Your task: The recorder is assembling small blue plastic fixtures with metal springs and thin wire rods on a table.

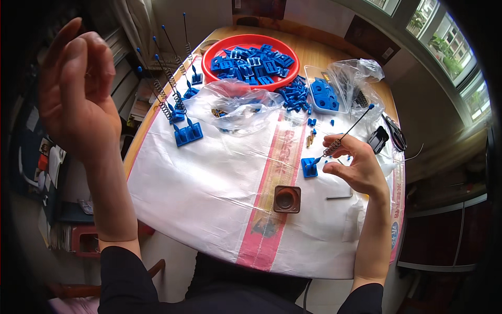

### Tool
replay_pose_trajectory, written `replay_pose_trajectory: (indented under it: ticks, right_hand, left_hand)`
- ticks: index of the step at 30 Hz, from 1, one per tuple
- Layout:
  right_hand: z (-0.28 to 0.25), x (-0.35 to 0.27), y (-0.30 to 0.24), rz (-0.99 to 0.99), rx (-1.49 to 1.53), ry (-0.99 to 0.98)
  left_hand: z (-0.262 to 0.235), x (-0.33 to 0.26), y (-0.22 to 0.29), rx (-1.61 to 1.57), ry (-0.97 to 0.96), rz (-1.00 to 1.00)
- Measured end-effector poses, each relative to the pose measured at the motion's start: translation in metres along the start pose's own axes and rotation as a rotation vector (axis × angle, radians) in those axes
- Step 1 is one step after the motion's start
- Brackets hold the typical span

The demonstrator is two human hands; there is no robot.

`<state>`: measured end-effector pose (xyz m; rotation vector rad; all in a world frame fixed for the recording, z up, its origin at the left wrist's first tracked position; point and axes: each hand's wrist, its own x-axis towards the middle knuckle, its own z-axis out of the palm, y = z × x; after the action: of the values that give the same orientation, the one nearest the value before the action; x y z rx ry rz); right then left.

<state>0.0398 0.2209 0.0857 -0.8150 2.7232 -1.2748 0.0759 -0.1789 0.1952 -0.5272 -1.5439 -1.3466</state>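
My left hand point(78, 99) is raised over the table's left edge, fingers loosely bent and apart, with nothing in it. On the right, my right hand point(363, 165) is curved around a dark coil spring point(332, 148) on a thin rod tipped with a blue bead. Its thumb and fingers are apart, with the spring between them; any light fingertip touch is hard to make out. The rod leans up from a small blue plastic base point(309, 167) on the white sheet. Several similar spring rods stand at the left, one in a blue base point(188, 134).
A red basin point(206, 65) full of blue plastic parts stands at the back. Near it lie loose blue pieces point(295, 94), a clear tub point(328, 110) and plastic bags point(361, 70). Black scissors point(396, 133), a metal hex key point(340, 197) and a brown square pot point(287, 199) lie nearer.
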Motion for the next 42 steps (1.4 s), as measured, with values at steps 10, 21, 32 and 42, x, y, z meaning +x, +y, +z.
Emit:
replay_pose_trajectory:
  ticks: [10,21,32,42]
  right_hand:
    - [-0.03,-0.005,0.0,-0.095,0.175,0.079]
    - [-0.045,-0.01,0.004,-0.076,0.117,0.296]
    - [-0.045,-0.01,-0.005,-0.086,0.118,0.335]
    - [-0.059,-0.025,-0.014,-0.393,0.249,0.671]
  left_hand:
    - [-0.108,0.002,-0.248,0.341,-0.362,-0.747]
    - [-0.037,-0.007,-0.316,0.372,-0.73,-0.79]
    - [-0.096,0.012,-0.317,0.246,-0.196,-0.594]
    - [-0.108,0.019,-0.056,-0.111,0.119,-0.225]
